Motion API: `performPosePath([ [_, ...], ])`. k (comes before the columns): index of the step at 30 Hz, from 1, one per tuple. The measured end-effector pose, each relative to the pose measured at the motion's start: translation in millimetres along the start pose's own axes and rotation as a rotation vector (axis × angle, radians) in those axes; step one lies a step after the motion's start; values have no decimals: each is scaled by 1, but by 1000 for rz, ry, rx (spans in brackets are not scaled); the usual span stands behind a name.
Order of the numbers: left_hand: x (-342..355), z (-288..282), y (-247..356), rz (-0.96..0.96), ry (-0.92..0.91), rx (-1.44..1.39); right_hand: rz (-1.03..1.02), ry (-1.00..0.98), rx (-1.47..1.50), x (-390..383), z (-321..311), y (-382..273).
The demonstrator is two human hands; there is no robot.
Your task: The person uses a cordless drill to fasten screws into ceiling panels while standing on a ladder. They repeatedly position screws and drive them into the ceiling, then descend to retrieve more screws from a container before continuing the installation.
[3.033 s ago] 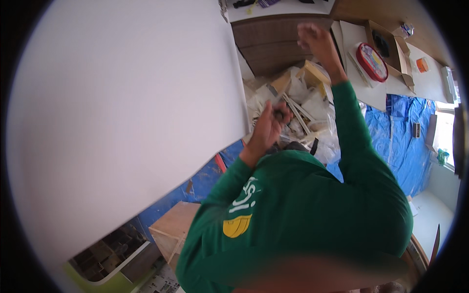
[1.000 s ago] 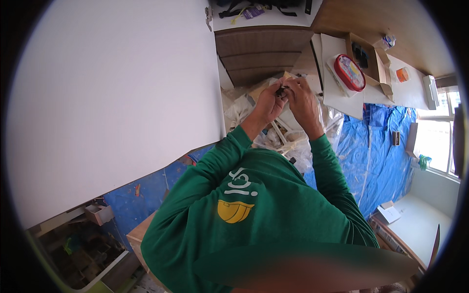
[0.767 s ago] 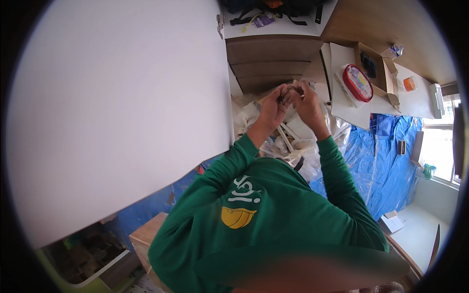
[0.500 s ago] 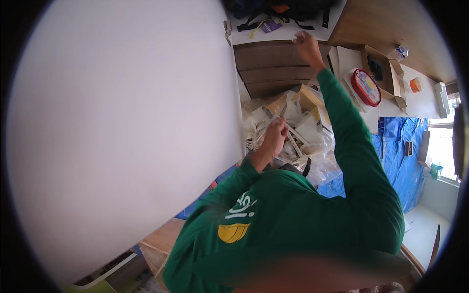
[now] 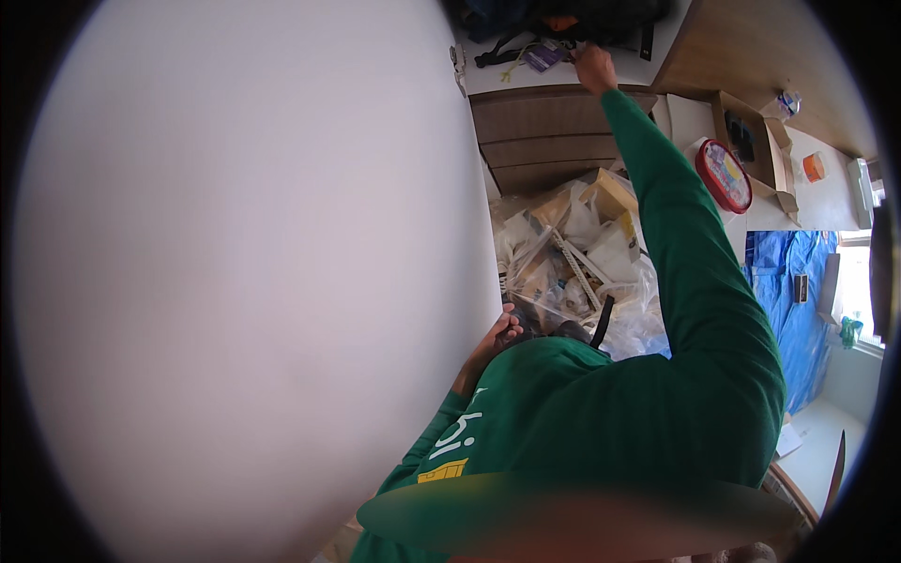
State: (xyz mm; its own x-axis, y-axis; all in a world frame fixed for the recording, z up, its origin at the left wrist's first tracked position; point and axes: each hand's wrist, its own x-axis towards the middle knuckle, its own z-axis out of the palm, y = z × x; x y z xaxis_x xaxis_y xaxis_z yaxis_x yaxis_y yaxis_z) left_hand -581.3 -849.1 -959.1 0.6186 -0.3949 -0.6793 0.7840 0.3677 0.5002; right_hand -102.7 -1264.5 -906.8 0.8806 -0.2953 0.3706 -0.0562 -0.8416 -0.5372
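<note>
My right arm stretches up to the shelf (image 5: 638, 68) at the far side. My right hand (image 5: 596, 71) is over it beside a purple tag (image 5: 544, 58) and a dark bag (image 5: 601, 21). Its fingers look closed, and their tips blur into the dark things, so what they hold does not show. Low beside the edge of the large white door panel (image 5: 263, 263), my left hand (image 5: 505, 332) has its fingers curled in. Whether anything lies in them I cannot make out.
Brown drawer fronts (image 5: 544, 122) sit under the shelf. Before me lies a clear plastic bag (image 5: 648, 291) with pale packing pieces and strips. To the right are a red-rimmed tub (image 5: 725, 176), an opened cardboard box (image 5: 779, 164) and blue sheeting (image 5: 779, 300).
My right hand has reached farther onto the shelf, up to the dark bag. The left hand has drawn back from over the plastic bag toward my body and the panel edge.
</note>
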Motion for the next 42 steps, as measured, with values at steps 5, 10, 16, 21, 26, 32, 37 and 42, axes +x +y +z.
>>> performPosePath([
  [5,-3,-9,1,49,-20,-152,-399,-159,-260,-53,-9,-42],
  [10,-8,4,31,68,-22,-84,-313,-109,-327,-61,-26,-46],
  [16,9,-26,12,76,-20,-16,-264,-62,-327,-45,-19,-37],
  [21,14,-46,-10,99,94,-38,-193,110,65,-126,-56,-50],
  [26,-14,-44,-13,70,10,-33,-52,-82,227,-339,-59,-17],
  [32,-41,-50,-38,251,170,-192,-182,-758,500,-410,-181,-71],
  [37,-50,2,2,356,117,-168,-190,-510,554,-391,-279,-211],
  [42,-33,4,-13,341,78,-185,-431,-189,543,-393,-246,-274],
])
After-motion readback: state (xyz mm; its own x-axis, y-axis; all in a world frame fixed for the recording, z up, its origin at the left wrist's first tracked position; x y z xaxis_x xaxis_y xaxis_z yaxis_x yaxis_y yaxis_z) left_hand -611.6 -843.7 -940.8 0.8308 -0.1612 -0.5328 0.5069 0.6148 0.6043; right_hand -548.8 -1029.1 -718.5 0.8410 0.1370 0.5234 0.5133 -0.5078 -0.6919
